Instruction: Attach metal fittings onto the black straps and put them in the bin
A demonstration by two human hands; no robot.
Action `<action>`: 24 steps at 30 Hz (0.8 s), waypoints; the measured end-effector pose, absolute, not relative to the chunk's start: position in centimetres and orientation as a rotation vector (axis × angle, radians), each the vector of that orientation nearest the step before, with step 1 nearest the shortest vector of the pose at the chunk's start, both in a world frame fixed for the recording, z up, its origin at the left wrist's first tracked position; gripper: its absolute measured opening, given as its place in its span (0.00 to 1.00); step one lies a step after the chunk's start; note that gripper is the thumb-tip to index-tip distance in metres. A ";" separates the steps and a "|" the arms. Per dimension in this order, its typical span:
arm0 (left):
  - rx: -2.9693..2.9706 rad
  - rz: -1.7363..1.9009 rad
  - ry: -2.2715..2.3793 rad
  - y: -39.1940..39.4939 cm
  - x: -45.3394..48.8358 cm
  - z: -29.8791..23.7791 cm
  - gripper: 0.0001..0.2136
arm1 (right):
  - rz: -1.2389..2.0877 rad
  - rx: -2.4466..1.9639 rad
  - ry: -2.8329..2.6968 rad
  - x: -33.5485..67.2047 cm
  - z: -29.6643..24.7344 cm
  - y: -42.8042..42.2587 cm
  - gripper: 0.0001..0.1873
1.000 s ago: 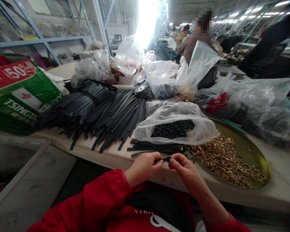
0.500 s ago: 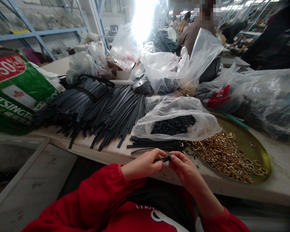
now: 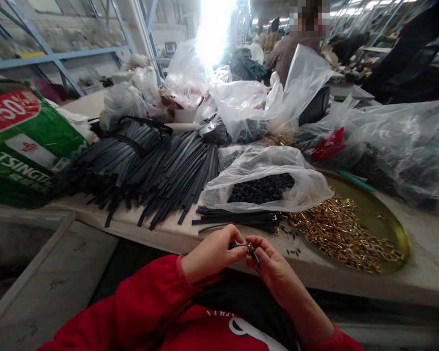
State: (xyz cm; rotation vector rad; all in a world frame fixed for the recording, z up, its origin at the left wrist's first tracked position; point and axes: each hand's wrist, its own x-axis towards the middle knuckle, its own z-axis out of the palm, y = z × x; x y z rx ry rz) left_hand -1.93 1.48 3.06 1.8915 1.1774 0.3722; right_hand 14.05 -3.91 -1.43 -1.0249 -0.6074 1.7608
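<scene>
Just beyond the table's front edge, my left hand (image 3: 215, 252) is closed in a pinch on a narrow black strap (image 3: 255, 256). My right hand (image 3: 274, 268) grips the same strap near its end, fingertips close to the left ones. A small shiny piece, perhaps a buckle, shows between the fingers; the hands hide most of it. Right behind them lies a small stack of black straps (image 3: 237, 220), with gold buckles at its right end. Small black pieces (image 3: 293, 252) lie scattered to the right of the stack.
Gold buckles (image 3: 344, 231) are heaped on a round, gold-coloured tray (image 3: 406, 248) at right. An open plastic bag (image 3: 219, 191) holds small black pieces. Loose black straps (image 3: 175, 170) fan across the left. A green bag (image 3: 32, 151) stands far left. A person (image 3: 283, 56) sits in the background.
The strap's end has turned downward between my hands. My right hand has shifted slightly left and lower, its index finger now nearer the left fingertips. The view has moved slightly.
</scene>
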 end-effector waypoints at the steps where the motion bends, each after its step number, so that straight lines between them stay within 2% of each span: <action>1: 1.918 0.367 1.192 1.3 -2.0 3.1 0.09 | 1.807 -1.012 -0.614 14.0 -1.5 -4.0 0.17; 10: 1.960 0.312 1.248 0.2 -2.1 2.8 0.13 | 1.891 -0.938 -0.651 14.0 -2.1 -5.0 0.18; 15: 1.928 0.295 1.170 -0.2 -1.9 3.1 0.10 | 1.860 -0.925 -0.659 14.0 -2.0 -5.2 0.19; 20: 1.564 0.315 1.004 -0.2 -1.8 3.6 0.10 | 1.599 -1.127 -0.738 14.2 -2.3 -4.4 0.21; 24: 1.224 0.317 0.937 -0.2 -1.8 3.1 0.11 | 1.260 -1.369 -0.966 14.5 -2.8 -4.2 0.18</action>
